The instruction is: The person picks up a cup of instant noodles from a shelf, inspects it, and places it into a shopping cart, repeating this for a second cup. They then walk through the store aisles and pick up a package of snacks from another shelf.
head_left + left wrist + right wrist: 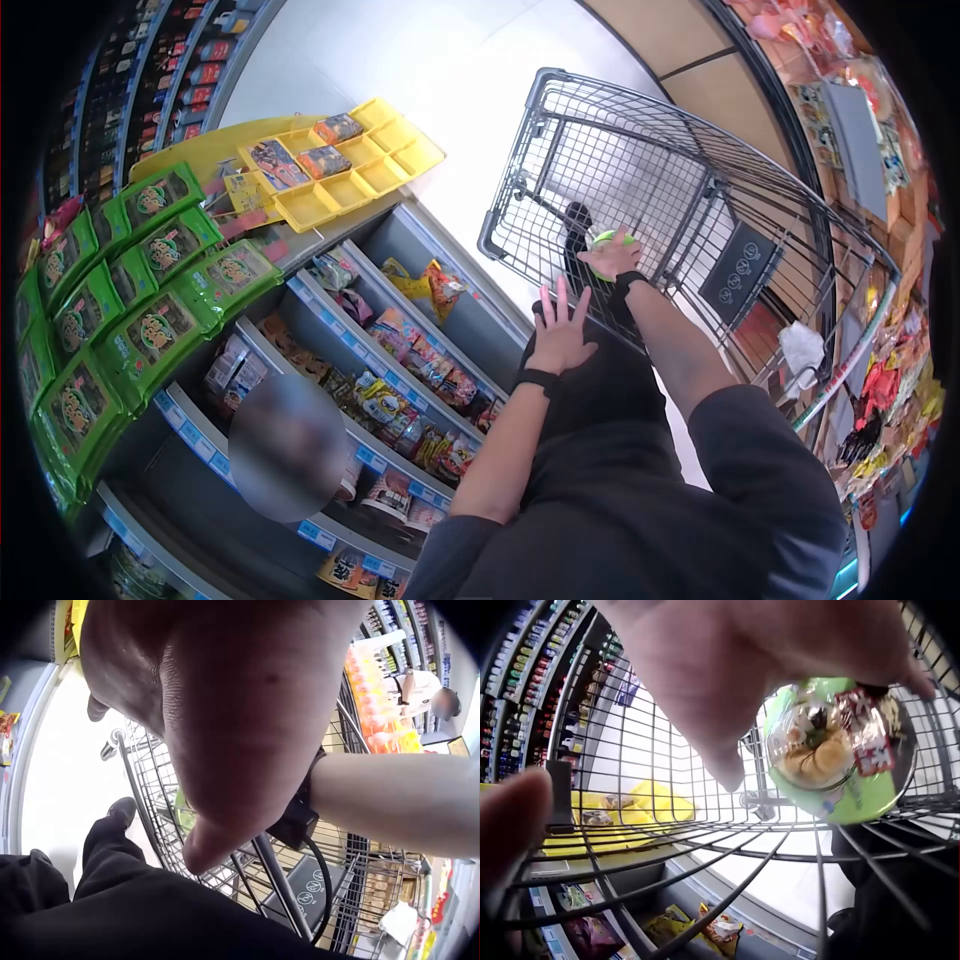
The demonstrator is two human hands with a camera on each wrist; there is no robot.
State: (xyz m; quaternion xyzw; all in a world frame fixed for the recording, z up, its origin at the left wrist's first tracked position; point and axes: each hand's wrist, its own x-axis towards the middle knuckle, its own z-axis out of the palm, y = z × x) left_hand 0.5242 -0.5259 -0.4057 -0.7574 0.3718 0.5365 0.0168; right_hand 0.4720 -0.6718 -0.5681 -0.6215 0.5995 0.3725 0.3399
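My right hand [612,262] reaches into a wire shopping cart [640,170], over a round food pack [817,750] with a green edge and a clear top. Tan pieces and a red label show through that top. In the right wrist view the thumb stands apart from the pack's left side, and a fingertip shows past its upper right. My left hand [562,335] spreads its fingers near the cart's side, above the dark trousers, holding nothing. Seen close up in the left wrist view, this hand [225,712] covers much of the cart.
Shelves of bagged snacks [400,400] run along the left, with stacked green packs [150,270] and a yellow divided tray [385,165] farther up. Packaged goods [880,390] line the right. A white crumpled item [800,347] lies at the cart's handle end. Another person [420,690] stands in the background.
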